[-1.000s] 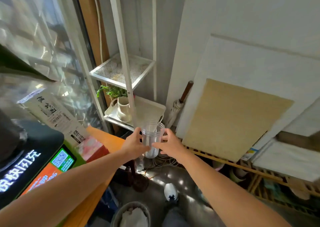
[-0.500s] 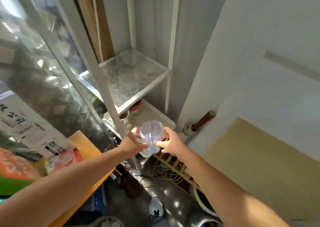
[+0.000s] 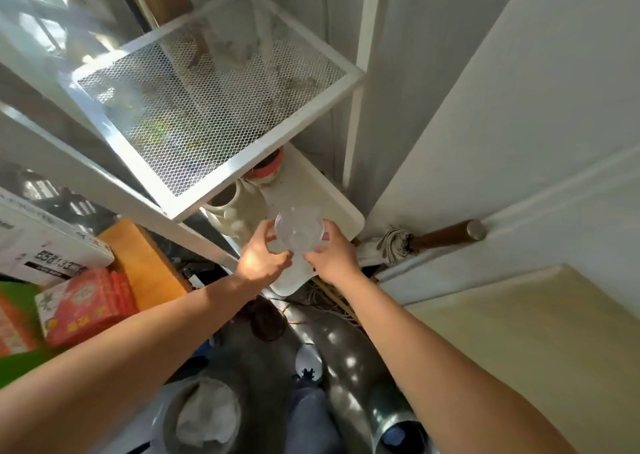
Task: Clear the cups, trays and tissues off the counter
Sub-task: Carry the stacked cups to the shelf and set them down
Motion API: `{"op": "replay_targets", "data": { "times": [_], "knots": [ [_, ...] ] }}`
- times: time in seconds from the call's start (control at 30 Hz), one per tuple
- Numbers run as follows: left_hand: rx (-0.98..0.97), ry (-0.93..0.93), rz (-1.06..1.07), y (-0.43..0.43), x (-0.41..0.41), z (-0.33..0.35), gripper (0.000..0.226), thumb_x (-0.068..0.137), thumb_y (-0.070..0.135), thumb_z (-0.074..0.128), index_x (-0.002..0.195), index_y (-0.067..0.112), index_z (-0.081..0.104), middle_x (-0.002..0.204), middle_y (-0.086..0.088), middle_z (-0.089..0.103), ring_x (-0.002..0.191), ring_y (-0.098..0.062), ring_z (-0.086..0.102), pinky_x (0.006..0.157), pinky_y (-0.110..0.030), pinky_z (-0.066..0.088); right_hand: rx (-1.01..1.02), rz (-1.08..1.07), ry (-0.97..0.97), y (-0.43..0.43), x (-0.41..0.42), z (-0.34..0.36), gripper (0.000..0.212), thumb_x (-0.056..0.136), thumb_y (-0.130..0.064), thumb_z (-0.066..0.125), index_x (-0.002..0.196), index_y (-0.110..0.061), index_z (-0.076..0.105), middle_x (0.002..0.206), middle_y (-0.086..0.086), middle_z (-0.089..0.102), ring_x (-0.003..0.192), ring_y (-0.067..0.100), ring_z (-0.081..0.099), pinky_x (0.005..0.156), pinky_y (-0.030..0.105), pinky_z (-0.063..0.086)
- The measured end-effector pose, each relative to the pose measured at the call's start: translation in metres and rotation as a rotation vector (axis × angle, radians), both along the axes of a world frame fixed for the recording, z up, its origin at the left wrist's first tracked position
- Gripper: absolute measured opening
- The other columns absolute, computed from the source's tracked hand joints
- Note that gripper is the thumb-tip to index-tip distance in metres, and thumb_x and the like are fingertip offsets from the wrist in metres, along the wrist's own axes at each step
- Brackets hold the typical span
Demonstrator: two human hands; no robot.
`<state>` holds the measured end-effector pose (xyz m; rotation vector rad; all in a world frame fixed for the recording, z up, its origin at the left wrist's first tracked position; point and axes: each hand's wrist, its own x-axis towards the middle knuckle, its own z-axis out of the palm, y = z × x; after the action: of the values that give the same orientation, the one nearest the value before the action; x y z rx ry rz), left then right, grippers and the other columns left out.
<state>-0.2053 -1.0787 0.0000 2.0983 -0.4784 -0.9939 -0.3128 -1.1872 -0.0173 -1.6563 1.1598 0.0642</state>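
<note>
Since the frame half a second ago, the clear plastic cup (image 3: pixel 299 229) has come in over the white tray (image 3: pixel 306 185) on the lower shelf, beneath the mesh shelf (image 3: pixel 207 107). The left hand (image 3: pixel 261 263) and right hand (image 3: pixel 336 257) grip it from opposite sides, fingers curled. The tray holds a cream pot (image 3: pixel 242 208) and a red-rimmed pot (image 3: pixel 268 169). The cup is see-through, its mouth facing up.

Legible markings, left edge of the frame.
The white box (image 3: pixel 45 242) at middle left carries bold dark characters reading roughly "B5B133", above a black strip of small print too fine to read; printing on the red tissue pack (image 3: pixel 86 303) below it is too blurred to read.
</note>
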Motion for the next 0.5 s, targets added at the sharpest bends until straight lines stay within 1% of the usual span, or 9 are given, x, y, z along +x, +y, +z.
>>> {"op": "replay_targets", "data": {
  "times": [0.07,0.1,0.13,0.27,0.37,0.43,0.5],
  "knots": [
    [-0.021,0.006,0.028,-0.004,-0.002,-0.009,0.061,0.083,0.010,0.072,0.137,0.021,0.047,0.123,-0.001,0.061,0.091,-0.024,0.071,0.080,-0.042,0.062,0.004,0.004,-0.009,-0.003,0.003,-0.009,0.068,0.082,-0.014,0.074,0.142,-0.021,0.043,0.116,-0.003,0.055,0.106,0.021,0.065,0.090,0.035,0.054],
    [-0.037,0.016,0.040,-0.005,-0.003,-0.012,0.059,0.084,0.008,0.070,0.137,0.020,0.047,0.126,-0.003,0.061,0.091,-0.029,0.072,0.081,-0.047,0.062,0.003,0.007,-0.016,-0.004,0.003,-0.014,0.067,0.083,-0.013,0.073,0.142,-0.021,0.043,0.117,-0.002,0.055,0.106,0.021,0.065,0.089,0.033,0.054],
    [-0.048,0.025,0.045,-0.006,-0.004,-0.016,0.059,0.084,0.007,0.069,0.137,0.019,0.047,0.129,-0.004,0.061,0.090,-0.031,0.073,0.082,-0.048,0.062,0.003,0.007,-0.025,-0.005,0.003,-0.018,0.066,0.083,-0.012,0.072,0.142,-0.020,0.043,0.116,-0.003,0.055,0.105,0.020,0.065,0.088,0.032,0.053],
    [-0.024,0.044,0.053,-0.009,-0.003,-0.029,0.068,0.083,0.003,0.069,0.144,0.020,0.045,0.138,-0.003,0.058,0.089,-0.024,0.074,0.086,-0.046,0.061,0.035,-0.034,-0.060,-0.003,0.001,-0.030,0.061,0.086,-0.011,0.069,0.141,-0.021,0.044,0.112,-0.006,0.052,0.104,0.020,0.065,0.092,0.039,0.056],
    [0.001,0.031,0.040,-0.009,-0.001,-0.034,0.070,0.083,0.005,0.069,0.145,0.024,0.044,0.141,-0.001,0.057,0.086,-0.019,0.074,0.086,-0.042,0.061,0.074,-0.054,-0.090,-0.002,-0.002,-0.036,0.063,0.087,-0.008,0.068,0.143,-0.024,0.043,0.115,-0.007,0.051,0.106,0.019,0.064,0.094,0.037,0.056],
    [0.022,0.020,0.025,-0.009,0.000,-0.036,0.070,0.084,0.007,0.069,0.146,0.026,0.042,0.144,0.000,0.056,0.086,-0.018,0.074,0.085,-0.038,0.061,0.111,-0.065,-0.112,-0.002,-0.003,-0.040,0.064,0.088,-0.005,0.067,0.144,-0.026,0.042,0.118,-0.008,0.050,0.107,0.016,0.063,0.088,0.028,0.055],
    [0.031,0.029,0.020,-0.009,0.000,-0.037,0.071,0.087,0.008,0.069,0.149,0.025,0.040,0.147,-0.001,0.053,0.085,-0.018,0.074,0.083,-0.036,0.061,0.139,-0.076,-0.126,-0.003,-0.003,-0.042,0.065,0.089,-0.002,0.065,0.145,-0.025,0.041,0.122,-0.008,0.049,0.111,0.015,0.062,0.076,0.013,0.051]
  ]
}}
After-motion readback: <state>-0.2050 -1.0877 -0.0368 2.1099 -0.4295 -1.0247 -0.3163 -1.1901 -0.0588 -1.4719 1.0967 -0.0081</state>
